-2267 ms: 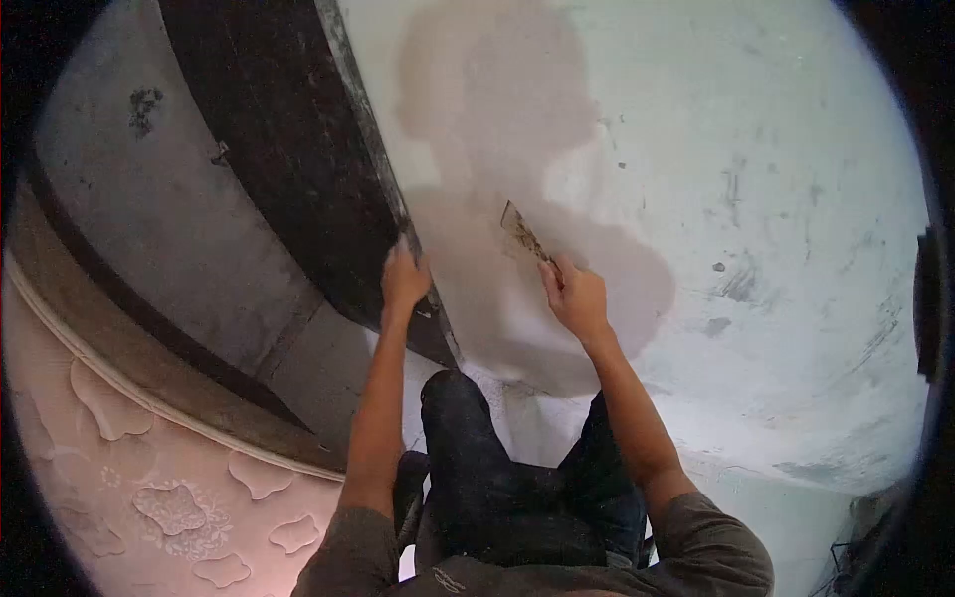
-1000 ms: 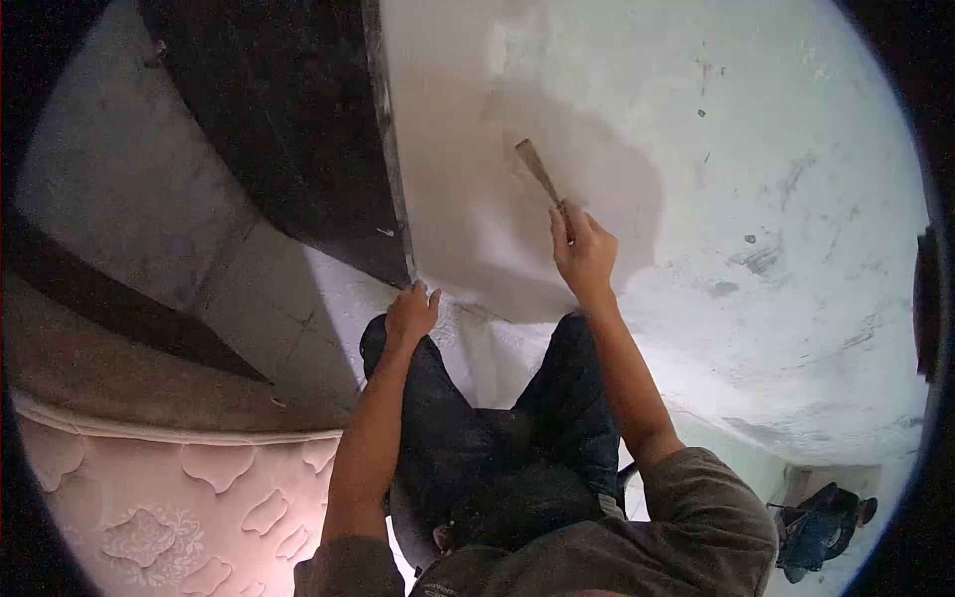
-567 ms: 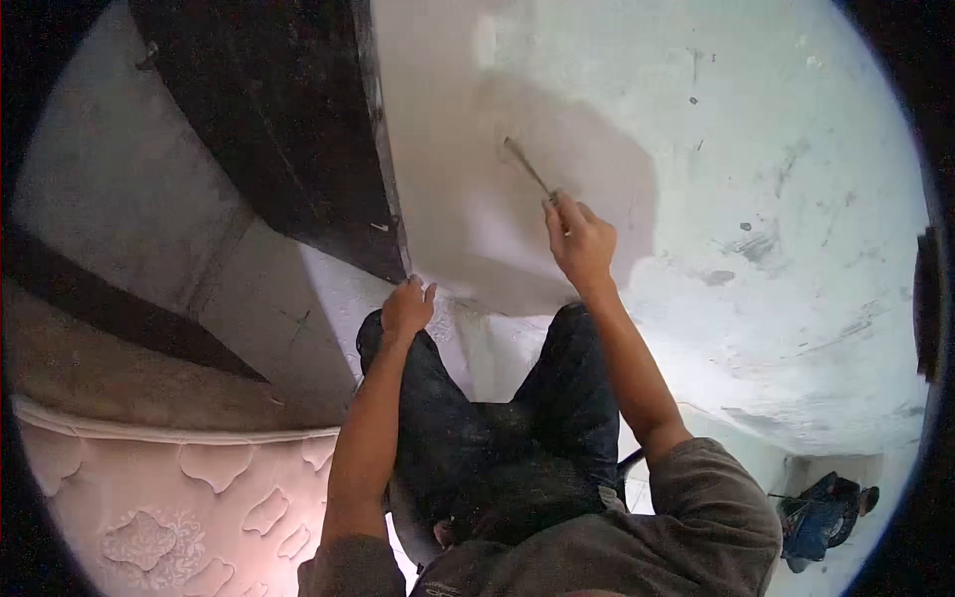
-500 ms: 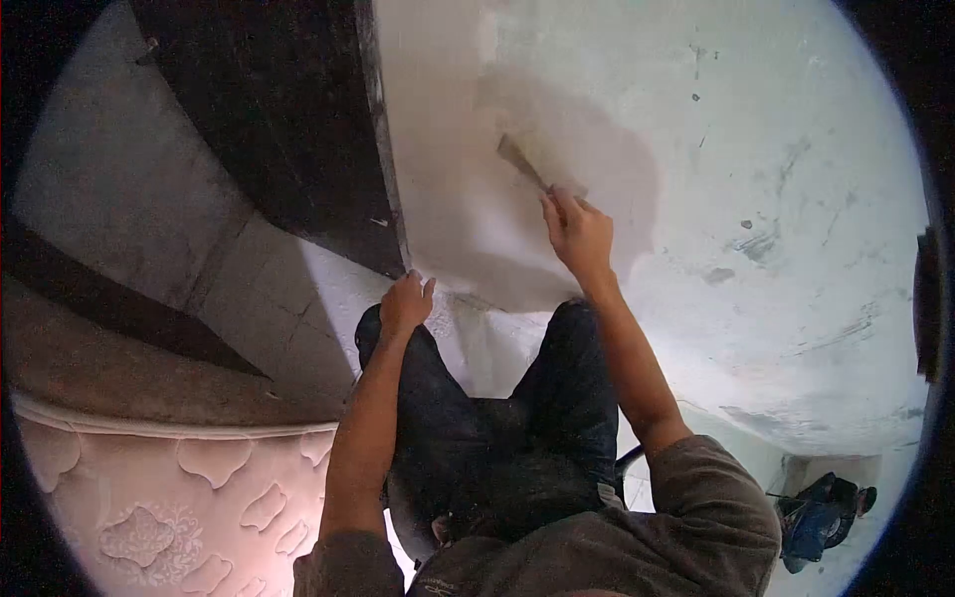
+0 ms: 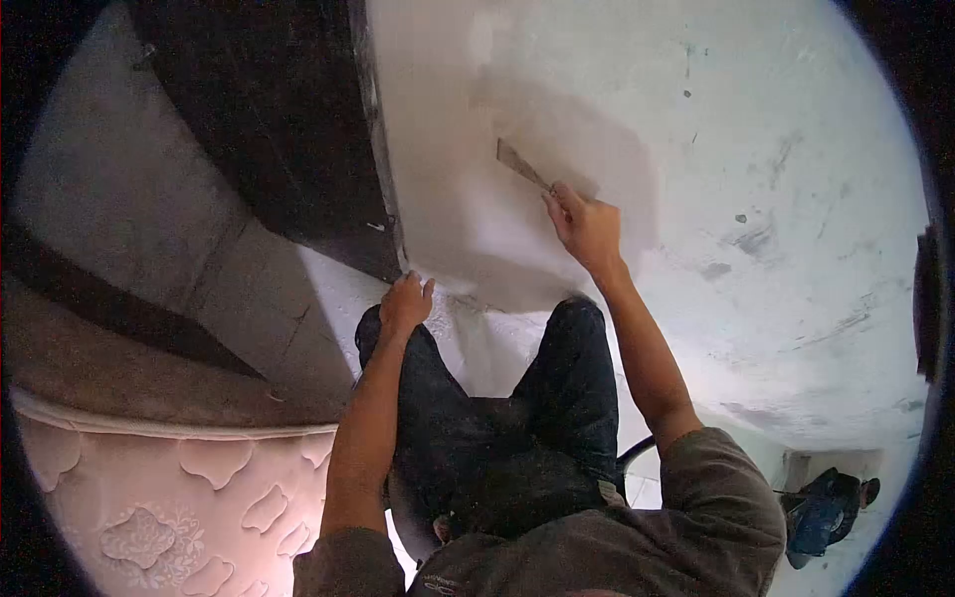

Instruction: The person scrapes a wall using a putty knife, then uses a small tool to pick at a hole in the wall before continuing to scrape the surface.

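My right hand (image 5: 589,229) is closed around the handle of a putty knife (image 5: 521,164). Its blade points up and left, lying over a darker, damp-looking patch on the pale wall (image 5: 786,119). My left hand (image 5: 406,304) is above my left knee, its thumb apart from the other fingers. Those fingertips come right up to the lower corner of a dark door-like panel (image 5: 279,119), and they appear to hold nothing.
A pink quilted mattress (image 5: 239,478) lies at lower left, below a brown strip. Pale floor tiles (image 5: 269,279) show beside the dark panel. At the far lower right hangs dark blue, bag-like stuff (image 5: 821,512).
My right hand has shifted slightly right, and the putty knife's blade has turned a little flatter against the wall. My left hand stays by the panel's corner.
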{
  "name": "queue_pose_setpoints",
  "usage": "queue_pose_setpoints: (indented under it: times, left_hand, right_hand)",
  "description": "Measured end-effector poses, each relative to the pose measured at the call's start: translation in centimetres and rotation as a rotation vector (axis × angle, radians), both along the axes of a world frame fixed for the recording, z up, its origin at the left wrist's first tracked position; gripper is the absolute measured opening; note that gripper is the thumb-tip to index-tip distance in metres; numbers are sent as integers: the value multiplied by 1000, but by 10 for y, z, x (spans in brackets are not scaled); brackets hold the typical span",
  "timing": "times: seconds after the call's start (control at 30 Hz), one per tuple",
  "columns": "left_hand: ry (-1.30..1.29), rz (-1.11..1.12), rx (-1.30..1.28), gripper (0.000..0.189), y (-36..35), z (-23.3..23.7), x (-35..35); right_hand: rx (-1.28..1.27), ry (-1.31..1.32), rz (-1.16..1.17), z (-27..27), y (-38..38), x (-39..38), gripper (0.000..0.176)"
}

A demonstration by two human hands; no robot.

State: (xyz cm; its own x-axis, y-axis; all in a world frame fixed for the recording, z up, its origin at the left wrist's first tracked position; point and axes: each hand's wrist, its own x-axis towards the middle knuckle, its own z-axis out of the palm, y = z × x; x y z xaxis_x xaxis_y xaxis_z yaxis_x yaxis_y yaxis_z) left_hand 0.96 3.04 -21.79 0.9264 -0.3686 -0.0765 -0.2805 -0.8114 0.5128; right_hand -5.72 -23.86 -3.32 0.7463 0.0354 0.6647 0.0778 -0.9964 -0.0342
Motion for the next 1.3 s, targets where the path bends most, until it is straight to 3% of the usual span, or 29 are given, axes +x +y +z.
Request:
queue_pose_setpoints:
  times: [0.13,0.2,0.33,0.47,0.53,0.63,0.7,0.9,1.03,1.13,1.2,1.3]
  left_hand:
    - [23,16,5,43,1,4,1]
    - [5,3,14,43,0,0,-1]
    - [-73,27,-16,42,0,-11,4]
    - [-79,-22,-84,39,-8,-10,17]
    - [-172,-30,-349,36,-19,7,16]
    - [-131,-66,-488,36,-33,35,16]
    - [-94,-46,-486,37,-39,46,10]
    - [-64,-64,-470,39,-40,11,-31]
    - [-14,-174,-477,40,-41,23,-40]
    - [13,-201,-514,41,-46,7,-39]
    - [-6,-210,-493,40,-51,-3,-39]
    - [-11,-234,-484,40,-53,-9,-34]
  right_hand:
    - [116,-242,45,1,4,-2,16]
    - [-90,136,-86,0,-2,2,17]
    - [108,-83,-3,-2,7,-4,17]
    - [106,64,-15,2,6,-5,19]
    - [129,79,21,4,4,-3,18]
    - [210,181,4,2,-7,-8,18]
    - [418,293,105,7,-11,-12,19]
    - [140,51,143,15,-9,-17,23]
    - [41,116,131,9,-13,-17,22]
    - [87,-25,144,5,-12,-15,20]
    - [-86,42,98,8,-14,-15,21]
    - [46,-97,114,9,-8,-19,20]
